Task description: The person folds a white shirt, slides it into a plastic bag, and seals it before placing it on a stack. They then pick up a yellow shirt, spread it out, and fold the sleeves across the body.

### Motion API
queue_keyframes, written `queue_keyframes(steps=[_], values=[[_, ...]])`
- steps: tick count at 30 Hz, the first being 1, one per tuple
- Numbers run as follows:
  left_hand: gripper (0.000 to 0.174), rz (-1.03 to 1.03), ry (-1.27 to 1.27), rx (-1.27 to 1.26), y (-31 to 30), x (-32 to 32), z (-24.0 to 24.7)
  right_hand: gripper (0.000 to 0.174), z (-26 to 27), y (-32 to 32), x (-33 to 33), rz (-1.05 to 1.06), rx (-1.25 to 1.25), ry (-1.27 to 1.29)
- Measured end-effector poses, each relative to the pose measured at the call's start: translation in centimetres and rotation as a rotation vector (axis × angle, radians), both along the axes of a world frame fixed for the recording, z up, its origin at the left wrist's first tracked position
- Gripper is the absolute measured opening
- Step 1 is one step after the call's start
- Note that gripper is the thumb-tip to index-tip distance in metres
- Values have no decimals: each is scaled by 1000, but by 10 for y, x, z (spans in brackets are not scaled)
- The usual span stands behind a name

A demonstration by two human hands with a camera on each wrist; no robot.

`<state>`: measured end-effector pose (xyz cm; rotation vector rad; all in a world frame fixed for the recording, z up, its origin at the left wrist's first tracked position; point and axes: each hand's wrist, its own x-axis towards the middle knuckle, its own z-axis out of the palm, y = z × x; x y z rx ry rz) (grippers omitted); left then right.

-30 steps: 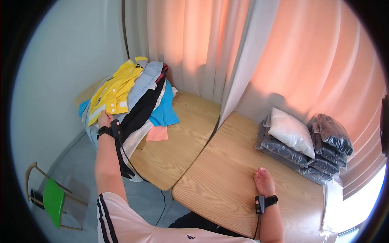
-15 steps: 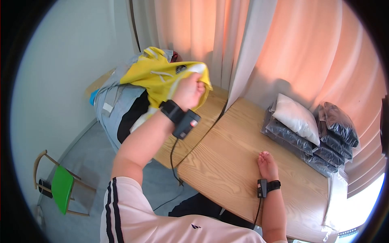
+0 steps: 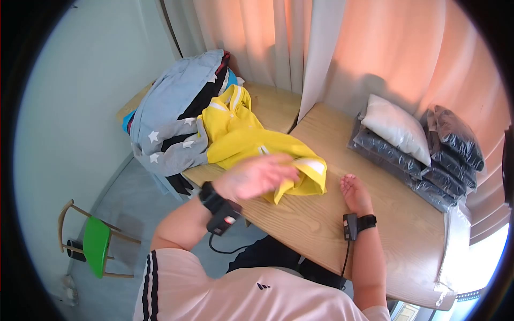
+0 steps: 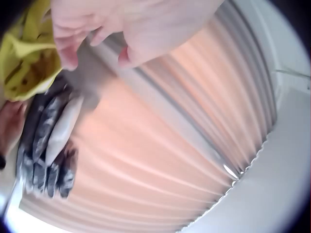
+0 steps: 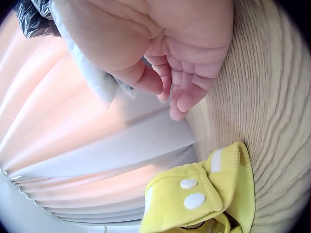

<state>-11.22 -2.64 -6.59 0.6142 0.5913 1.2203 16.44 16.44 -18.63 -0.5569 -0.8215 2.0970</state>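
A yellow jacket [image 3: 235, 136] lies ungripped on the table [image 3: 310, 230].
Above the jacket's near end, the person's left hand [image 3: 257, 176] is blurred, its fingers loosely extended and released; whether they touch the cloth is unclear. Right of the jacket, the right hand [image 3: 356, 193] holds nothing, fingers slightly bent. Left of the jacket is a clothes pile [image 3: 176, 85]; farther right, a bagged stack [image 3: 396, 128].

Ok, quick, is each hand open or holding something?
Left hand: open, holding nothing, near the yellow, white-trimmed cloth garment.
Right hand: open, relaxed, holding nothing.
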Motion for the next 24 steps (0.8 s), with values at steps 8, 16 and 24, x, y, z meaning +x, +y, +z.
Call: queue_keyframes(steps=[8,16,24], values=[[73,1215,-86,-453,-75,-148,-83,7,0,2,0,13,1,-29],[59,1032,-182,-485,-29,-193,-95,8,0,1,2,18,20,-15],[38,946,20,26,24,-120,0,10,-4,6,4,-7,34,-7]])
